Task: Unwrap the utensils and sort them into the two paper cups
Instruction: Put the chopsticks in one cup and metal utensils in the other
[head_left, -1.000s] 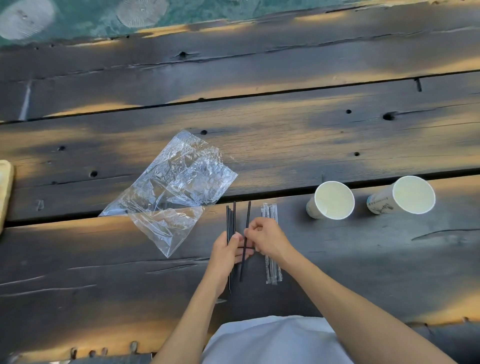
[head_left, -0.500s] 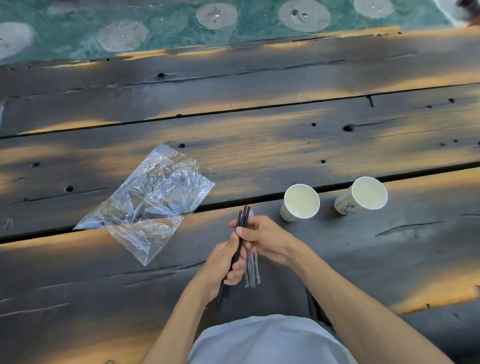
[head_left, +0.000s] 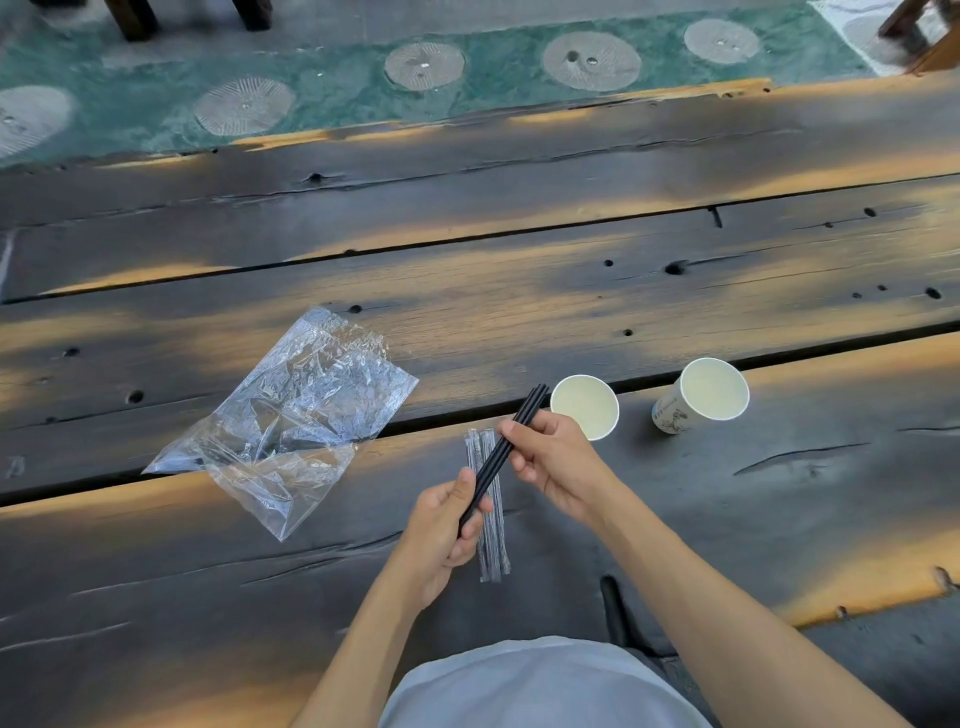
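A bundle of thin black sticks (head_left: 506, 447) slants up to the right, its tip close to the rim of the near paper cup (head_left: 585, 406). My left hand (head_left: 441, 530) grips the bundle's lower end and my right hand (head_left: 553, 457) pinches it near the middle. Beneath my hands, several sticks still in clear wrappers (head_left: 491, 540) lie on the dark wooden table (head_left: 571, 291). A second paper cup (head_left: 701, 395) leans to the right of the first; both cups look empty inside.
Crumpled clear plastic bags (head_left: 291, 421) lie left of my hands. Gaps run between the table's planks. Beyond the far edge is a green floor with round stone discs (head_left: 591, 60).
The black sticks, held upright and apart a second ago, are now gathered in one bundle and tilted right toward the near cup. The camera view has shifted, so the cups appear further left.
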